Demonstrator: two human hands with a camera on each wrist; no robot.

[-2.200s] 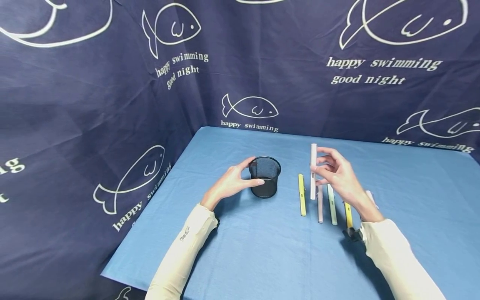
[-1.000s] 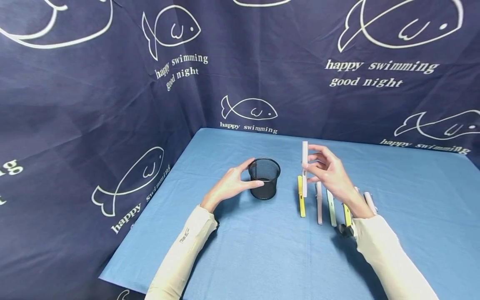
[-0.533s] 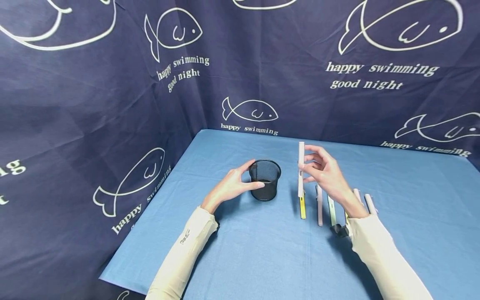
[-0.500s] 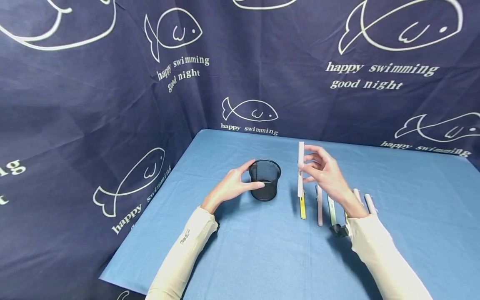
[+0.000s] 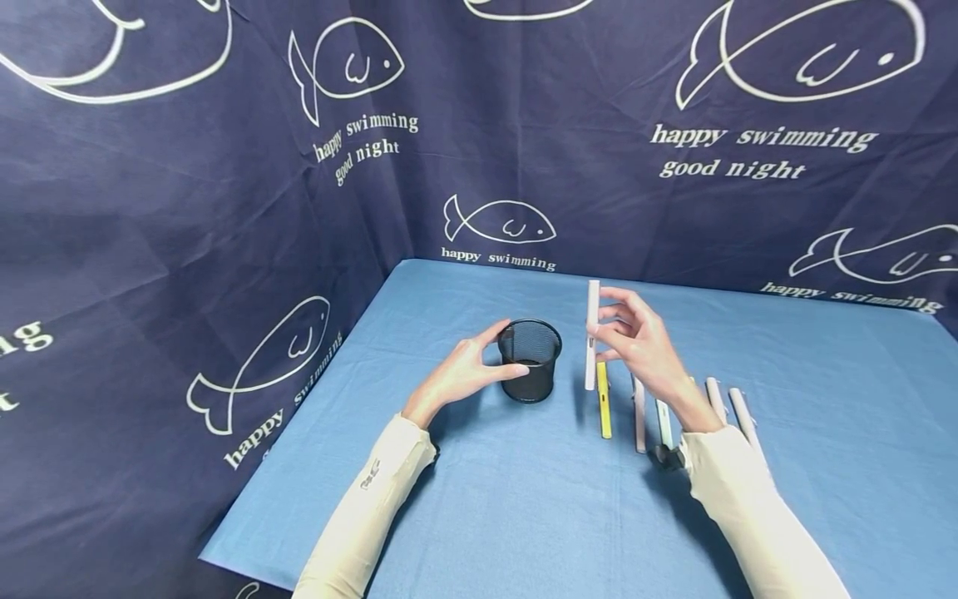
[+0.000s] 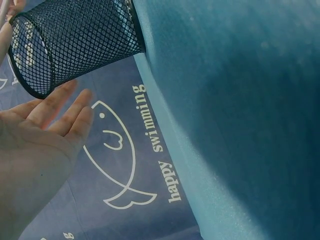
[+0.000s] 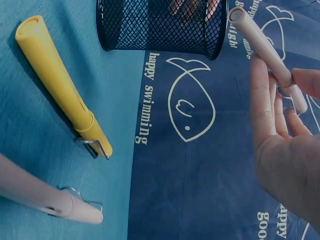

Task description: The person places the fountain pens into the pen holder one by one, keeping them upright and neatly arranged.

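My left hand holds a black mesh pen holder that stands upright on the blue-covered table, thumb at the near side of its rim and forefinger at the far side. No pens show inside it. To its right, raised above the table, my right hand pinches a pale pink pen, nearly upright, between thumb and fingers. In the right wrist view the pen has its blunt end towards the pen holder, with a gap between them in the head view.
Beneath and right of my right hand lie a yellow pen, a pinkish pen, a mint green pen and two pale pens farther right. My right wrist partly hides some. A dark blue fish-print curtain hangs behind the table.
My right hand has carried the pale pink pen left, from over the pens towards the pen holder. The left hand and the pen holder have stayed in place.
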